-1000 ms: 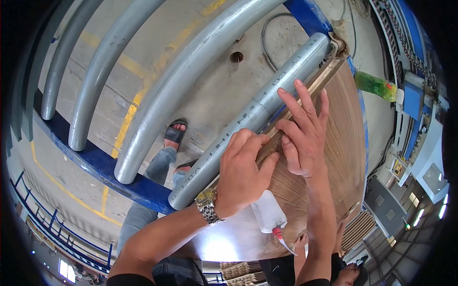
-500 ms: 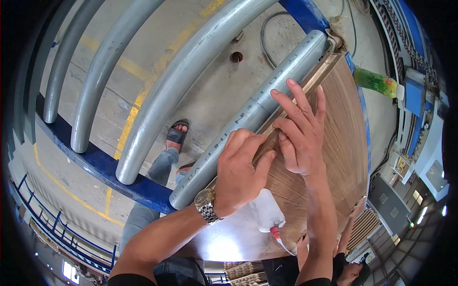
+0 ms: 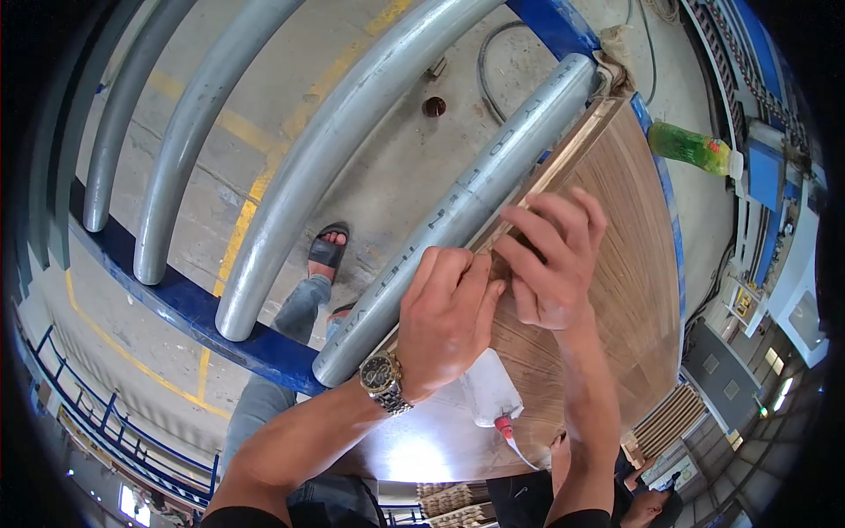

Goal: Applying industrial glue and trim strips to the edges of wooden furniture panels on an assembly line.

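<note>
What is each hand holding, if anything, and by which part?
The left hand and right hand are at the wooden panel, along its edge beside the grey pipe; whether either grips it cannot be told.

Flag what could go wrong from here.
1. Left hand and right hand are at the edge of the board, near the pipe; a shift might pinch one.
2. The watch is close to the board and may scratch it on contact.
3. The white bottle is by the left hand; a backward pull could knock it.
</note>
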### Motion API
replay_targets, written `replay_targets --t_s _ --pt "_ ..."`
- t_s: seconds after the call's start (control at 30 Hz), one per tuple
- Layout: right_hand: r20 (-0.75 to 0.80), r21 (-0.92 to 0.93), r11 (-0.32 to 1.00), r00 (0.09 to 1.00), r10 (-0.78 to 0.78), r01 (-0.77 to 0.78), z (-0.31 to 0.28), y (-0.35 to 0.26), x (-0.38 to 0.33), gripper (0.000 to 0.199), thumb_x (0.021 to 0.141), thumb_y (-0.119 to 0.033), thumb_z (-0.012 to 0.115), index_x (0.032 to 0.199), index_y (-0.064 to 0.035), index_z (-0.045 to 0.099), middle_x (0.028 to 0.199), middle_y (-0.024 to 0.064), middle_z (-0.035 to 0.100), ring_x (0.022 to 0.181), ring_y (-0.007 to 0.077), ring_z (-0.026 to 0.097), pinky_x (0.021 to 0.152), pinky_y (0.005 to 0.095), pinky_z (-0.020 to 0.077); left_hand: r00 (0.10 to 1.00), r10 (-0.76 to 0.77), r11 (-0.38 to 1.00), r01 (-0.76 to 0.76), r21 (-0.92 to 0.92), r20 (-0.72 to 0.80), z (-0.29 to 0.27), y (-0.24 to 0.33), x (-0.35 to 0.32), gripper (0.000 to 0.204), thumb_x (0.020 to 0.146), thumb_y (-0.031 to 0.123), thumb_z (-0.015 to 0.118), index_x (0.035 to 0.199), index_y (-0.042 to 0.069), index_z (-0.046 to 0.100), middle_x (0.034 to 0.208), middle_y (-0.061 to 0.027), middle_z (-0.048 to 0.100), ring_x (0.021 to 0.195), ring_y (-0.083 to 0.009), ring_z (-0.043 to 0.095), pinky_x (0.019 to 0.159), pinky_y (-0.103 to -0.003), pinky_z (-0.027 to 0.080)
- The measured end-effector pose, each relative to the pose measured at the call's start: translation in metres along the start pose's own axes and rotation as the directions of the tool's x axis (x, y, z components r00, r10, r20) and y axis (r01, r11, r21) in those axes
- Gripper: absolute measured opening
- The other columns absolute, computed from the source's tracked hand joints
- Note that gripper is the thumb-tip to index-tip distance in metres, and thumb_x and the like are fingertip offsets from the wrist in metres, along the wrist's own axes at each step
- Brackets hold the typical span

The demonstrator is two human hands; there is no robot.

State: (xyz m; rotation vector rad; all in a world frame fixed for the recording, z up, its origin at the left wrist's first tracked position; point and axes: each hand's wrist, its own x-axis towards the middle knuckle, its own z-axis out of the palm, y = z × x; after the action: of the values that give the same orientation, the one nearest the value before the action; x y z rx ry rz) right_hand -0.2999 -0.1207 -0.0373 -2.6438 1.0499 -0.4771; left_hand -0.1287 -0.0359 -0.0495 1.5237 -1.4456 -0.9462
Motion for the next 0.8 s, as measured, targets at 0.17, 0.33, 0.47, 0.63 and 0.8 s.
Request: replay_targets --t_s 0.17,0.33,0.47,0.63,0.8 --pt "-0.023 0.016 0.999 0.999 -0.039 0.04 0.007 -0.002 -0.006 0.025 0.08 -0.026 0.069 0.097 -0.0097 0.076 0.106 0.0082 0.072 0.106 0.0299 0.068 0.111 0.056 0.0408 0.999 0.049 0.999 -0.048 0.022 -0.011 -0.001 0.0 0.0 0.029 0.086 -0.003 0.081 0.113 -0.007 0.073 0.101 -0.0168 0.067 0.088 -0.0344 0.065 0.075 -0.043 0.054" --pt "-0.018 -0.013 0.999 0.999 -0.04 0.039 0.007 -0.003 -0.004 0.024 0.078 -0.024 0.071 0.096 -0.009 0.076 0.105 0.0084 0.071 0.105 0.0291 0.069 0.108 0.0553 0.0426 0.996 0.078 0.996 -0.077 0.035 -0.035 -0.001 0.0 0.002 0.028 0.084 -0.005 0.082 0.111 -0.006 0.074 0.101 -0.016 0.069 0.087 -0.0341 0.066 0.074 -0.042 0.054" --pt "-0.044 -0.006 0.999 0.998 -0.039 0.039 0.008 -0.004 -0.005 0.024 0.077 -0.023 0.072 0.096 -0.0086 0.075 0.106 0.0083 0.071 0.105 0.0291 0.069 0.106 0.0543 0.044 0.997 0.066 0.997 -0.065 0.031 -0.034 0.0 0.0 0.002 0.029 0.083 -0.005 0.082 0.111 -0.006 0.074 0.103 -0.0159 0.07 0.088 -0.0341 0.066 0.075 -0.042 0.054" --pt "-0.016 -0.003 1.0 1.0 -0.011 0.011 -0.001 -0.006 0.0 0.025 0.076 -0.023 0.074 0.096 -0.0096 0.072 0.107 0.0058 0.069 0.11 0.0263 0.066 0.108 0.049 0.0439 0.998 0.053 0.998 -0.052 0.034 -0.032 0.001 0.004 0.003 0.03 0.083 -0.006 0.082 0.111 -0.005 0.074 0.105 -0.0158 0.07 0.09 -0.0345 0.065 0.078 -0.043 0.054" --pt "-0.018 -0.007 1.0 1.0 0.013 -0.013 -0.001 -0.006 -0.005 0.024 0.075 -0.023 0.074 0.094 -0.0097 0.071 0.107 0.006 0.069 0.109 0.0261 0.066 0.107 0.0487 0.044 0.999 0.04 0.999 -0.039 0.032 -0.024 0.006 0.007 0.0 0.029 0.083 -0.006 0.081 0.111 -0.005 0.073 0.105 -0.0159 0.07 0.092 -0.035 0.064 0.08 -0.044 0.053"
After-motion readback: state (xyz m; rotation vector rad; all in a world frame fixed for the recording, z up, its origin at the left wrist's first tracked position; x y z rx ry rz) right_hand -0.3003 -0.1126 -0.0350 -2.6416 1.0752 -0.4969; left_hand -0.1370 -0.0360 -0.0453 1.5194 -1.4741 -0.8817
